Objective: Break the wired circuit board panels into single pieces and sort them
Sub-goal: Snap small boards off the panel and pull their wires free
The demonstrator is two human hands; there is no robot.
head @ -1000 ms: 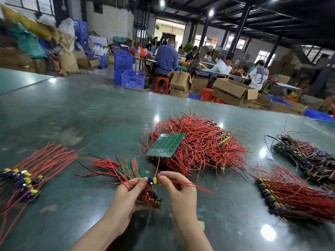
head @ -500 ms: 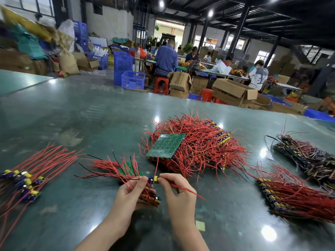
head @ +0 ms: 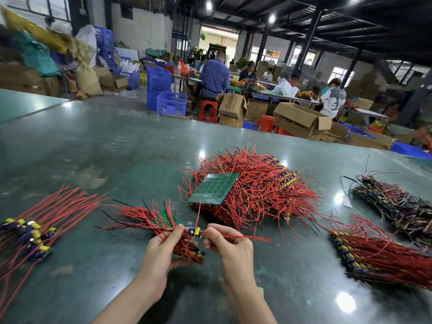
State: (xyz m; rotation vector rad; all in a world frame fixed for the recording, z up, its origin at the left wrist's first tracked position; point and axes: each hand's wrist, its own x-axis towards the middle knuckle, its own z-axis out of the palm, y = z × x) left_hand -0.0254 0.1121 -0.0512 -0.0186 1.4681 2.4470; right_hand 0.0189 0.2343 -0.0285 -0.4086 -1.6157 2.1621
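My left hand (head: 161, 251) grips a green circuit board panel (head: 167, 219) bristling with red wires, near the table's front middle. My right hand (head: 230, 244) pinches the end piece (head: 195, 231), a small board with a blue and a yellow component, at the panel's top edge. A red wire runs from that piece to the right past my right fingers. Single pieces with red wires lie in a row (head: 30, 232) at the left. A big heap of wired panels (head: 252, 185) sits behind my hands, with one green panel (head: 214, 188) lying face down on it.
The dark green table (head: 93, 148) stretches far back. Two more stacks of wired panels lie at the right, a red-wired stack (head: 374, 253) and a darker stack (head: 395, 202). Beyond the table stand cardboard boxes (head: 301, 119), blue crates (head: 171, 102), red stools and several seated people.
Both hands stay at the panel's top edge. The small end piece between my fingers has tilted and stands a little higher; the panel's wires have shifted slightly.
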